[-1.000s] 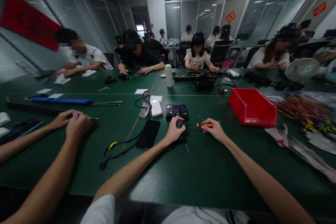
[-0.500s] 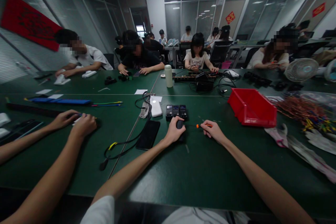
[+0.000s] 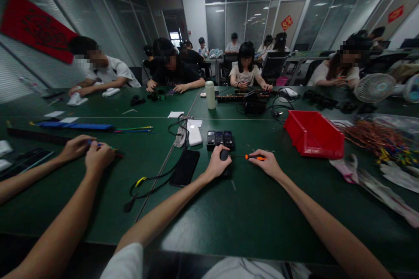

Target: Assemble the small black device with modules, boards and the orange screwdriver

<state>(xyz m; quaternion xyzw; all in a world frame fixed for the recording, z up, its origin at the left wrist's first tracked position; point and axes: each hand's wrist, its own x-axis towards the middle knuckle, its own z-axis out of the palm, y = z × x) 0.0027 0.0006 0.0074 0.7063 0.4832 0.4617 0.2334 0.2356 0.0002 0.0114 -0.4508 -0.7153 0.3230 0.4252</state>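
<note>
My left hand (image 3: 217, 163) is closed around a small dark device (image 3: 224, 155) just above the green table. A screwdriver (image 3: 255, 157) with an orange and black handle lies level in the closed fingers of my right hand (image 3: 269, 163). Its thin shaft points left at the side of the device; whether the tip touches a screw is too small to see. Several black box-shaped devices with small labels (image 3: 220, 138) stand in a row right behind my left hand. To the left lies a black smartphone (image 3: 184, 168).
A red bin (image 3: 314, 137) stands to the right, with copper wires (image 3: 376, 135) and gloves (image 3: 373, 183) beyond it. A cable (image 3: 153, 178), white power bank (image 3: 194, 133) and pale green bottle (image 3: 210, 95) are left and ahead. At far left, a co-worker's hands (image 3: 98, 154) handle wires.
The fingers of my right hand have shifted on the screwdriver, so more of its handle shows. My left hand stays put. The co-worker's hands at the left have moved slightly left.
</note>
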